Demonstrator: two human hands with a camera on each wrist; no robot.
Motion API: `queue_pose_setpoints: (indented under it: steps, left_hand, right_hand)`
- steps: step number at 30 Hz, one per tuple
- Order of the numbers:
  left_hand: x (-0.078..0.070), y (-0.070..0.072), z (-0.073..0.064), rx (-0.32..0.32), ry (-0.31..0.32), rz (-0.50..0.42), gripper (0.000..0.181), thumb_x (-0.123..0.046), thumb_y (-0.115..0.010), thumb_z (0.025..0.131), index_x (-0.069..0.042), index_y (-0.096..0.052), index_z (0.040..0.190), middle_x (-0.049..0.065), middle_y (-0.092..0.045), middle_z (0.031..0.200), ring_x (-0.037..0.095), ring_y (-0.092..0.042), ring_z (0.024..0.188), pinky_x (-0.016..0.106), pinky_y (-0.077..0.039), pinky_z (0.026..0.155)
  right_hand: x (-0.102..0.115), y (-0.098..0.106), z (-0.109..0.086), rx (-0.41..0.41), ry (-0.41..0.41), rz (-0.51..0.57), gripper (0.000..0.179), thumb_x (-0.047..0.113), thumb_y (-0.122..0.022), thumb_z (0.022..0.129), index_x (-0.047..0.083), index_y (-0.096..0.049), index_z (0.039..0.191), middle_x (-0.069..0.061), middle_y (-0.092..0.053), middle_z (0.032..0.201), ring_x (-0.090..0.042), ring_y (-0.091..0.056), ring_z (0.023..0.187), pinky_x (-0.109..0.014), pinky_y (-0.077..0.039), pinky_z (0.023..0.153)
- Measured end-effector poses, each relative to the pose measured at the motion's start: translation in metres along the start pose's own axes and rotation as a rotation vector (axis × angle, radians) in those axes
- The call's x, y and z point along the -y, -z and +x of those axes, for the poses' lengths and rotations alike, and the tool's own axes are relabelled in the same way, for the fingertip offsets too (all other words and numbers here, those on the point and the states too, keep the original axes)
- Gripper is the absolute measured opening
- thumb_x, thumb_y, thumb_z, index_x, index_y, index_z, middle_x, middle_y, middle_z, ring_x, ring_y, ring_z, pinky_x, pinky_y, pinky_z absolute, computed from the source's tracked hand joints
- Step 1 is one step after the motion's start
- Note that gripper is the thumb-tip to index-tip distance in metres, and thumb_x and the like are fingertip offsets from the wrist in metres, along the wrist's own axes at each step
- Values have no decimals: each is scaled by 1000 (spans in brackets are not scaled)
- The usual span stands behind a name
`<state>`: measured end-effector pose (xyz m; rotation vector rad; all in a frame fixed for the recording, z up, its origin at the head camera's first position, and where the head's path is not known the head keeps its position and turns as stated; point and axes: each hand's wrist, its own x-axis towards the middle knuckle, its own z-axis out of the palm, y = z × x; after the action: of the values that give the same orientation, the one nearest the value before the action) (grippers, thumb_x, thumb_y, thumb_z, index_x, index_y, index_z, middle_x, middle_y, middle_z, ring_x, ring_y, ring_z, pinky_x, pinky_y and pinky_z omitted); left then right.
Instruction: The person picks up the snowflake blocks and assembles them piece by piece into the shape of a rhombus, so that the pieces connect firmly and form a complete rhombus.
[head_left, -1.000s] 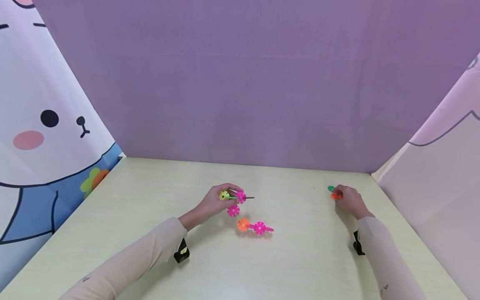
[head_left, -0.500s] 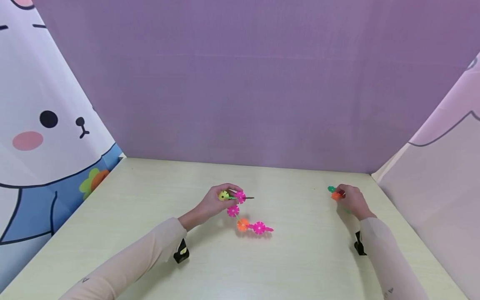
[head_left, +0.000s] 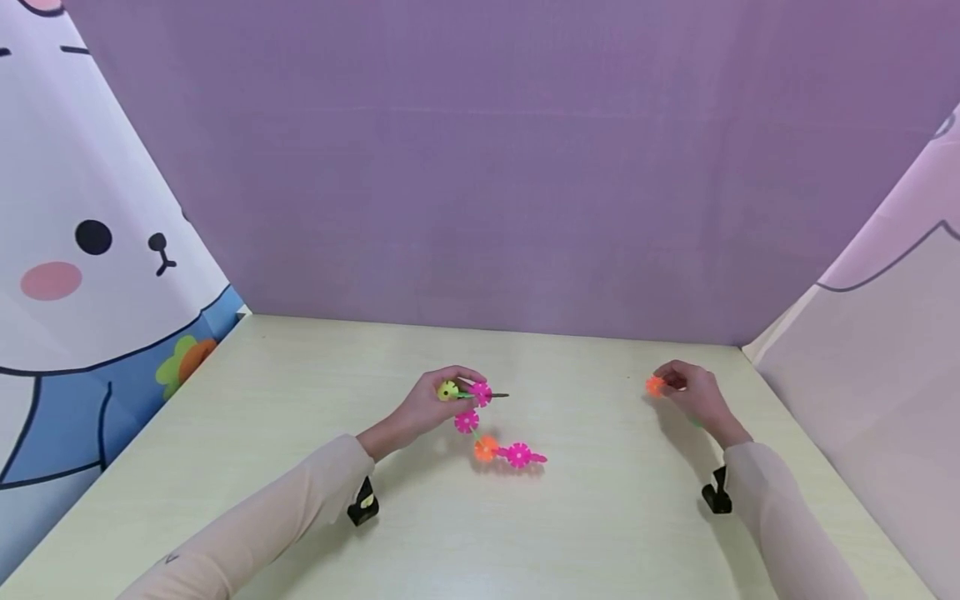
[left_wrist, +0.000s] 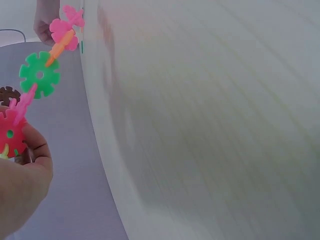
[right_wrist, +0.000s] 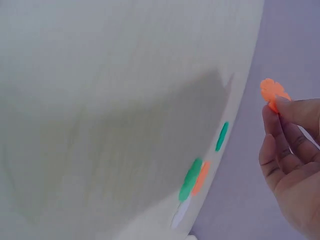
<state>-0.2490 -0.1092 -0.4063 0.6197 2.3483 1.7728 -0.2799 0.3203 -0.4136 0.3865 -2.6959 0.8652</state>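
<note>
My left hand [head_left: 423,407] grips a chain of interlocking notched plastic discs above the table. From it hang a pink disc [head_left: 467,422], an orange disc [head_left: 486,449] and another pink one [head_left: 518,455]. In the left wrist view, a green disc [left_wrist: 40,75] links into the chain, and a brown disc [left_wrist: 9,95] shows beyond the fingers. My right hand [head_left: 697,396], far to the right, pinches a single orange notched disc [right_wrist: 272,90] between thumb and index finger, raised off the table. The remaining right fingers are loosely bent.
Loose discs lie on the table near my right hand: two green, one [right_wrist: 190,180] and another [right_wrist: 222,136], an orange one [right_wrist: 201,178] and a white one [right_wrist: 181,214]. A purple backdrop [head_left: 480,167] rises behind the pale table [head_left: 570,533].
My right hand has lifted an orange disc and shifted it slightly left and up. The green disc beside it is now hidden in the head view. My left hand and the chain stay in place.
</note>
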Motion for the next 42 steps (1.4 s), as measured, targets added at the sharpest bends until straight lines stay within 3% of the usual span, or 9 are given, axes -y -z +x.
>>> queue_pose_setpoints:
  steps: [5, 10, 17, 25, 33, 42]
  left_hand:
    - [0, 0, 0, -7, 6, 3, 29, -14, -68, 82, -17, -63, 110, 6, -61, 102, 18, -55, 97, 28, -49, 67]
    - [1, 0, 1, -18, 4, -5, 27, -14, -68, 81, -19, -64, 108, 3, -61, 102, 18, -55, 97, 26, -50, 66]
    - [-2, 1, -1, -11, 4, -23, 29, -13, -68, 81, -18, -64, 109, 6, -60, 102, 20, -54, 96, 26, -48, 65]
    - [-3, 1, 0, -17, 14, -20, 31, -11, -68, 81, -15, -63, 112, 9, -60, 105, 17, -52, 96, 26, -47, 65]
    - [0, 1, 0, -20, 8, -27, 28, -14, -68, 81, -18, -64, 109, 6, -59, 100, 19, -53, 94, 28, -48, 64]
    - [-1, 1, 0, -17, 15, -35, 27, -14, -68, 81, -20, -64, 107, 5, -60, 99, 22, -53, 95, 38, -49, 65]
  right_hand:
    - [14, -7, -2, 13, 5, 83, 19, -6, -64, 77, -5, -63, 96, -19, -67, 86, 4, -55, 67, -16, -48, 62]
    - [33, -16, -5, 55, -9, 205, 18, -2, -63, 80, -4, -63, 98, -20, -66, 88, -2, -59, 69, -19, -49, 61]
    - [63, -31, -6, 163, -44, 387, 21, 5, -60, 86, -2, -61, 105, -20, -64, 93, -18, -63, 77, -35, -54, 68]
    - [102, -49, -8, 209, 4, 454, 19, 3, -60, 85, -1, -61, 104, -19, -64, 91, -25, -63, 78, -36, -53, 68]
    - [132, -63, -6, 246, 30, 532, 17, 5, -60, 86, 2, -62, 103, -19, -64, 92, -17, -61, 76, -30, -52, 66]
    - [163, -74, 0, 242, 63, 583, 17, 4, -60, 86, 2, -63, 103, -19, -64, 91, -10, -60, 73, -24, -50, 63]
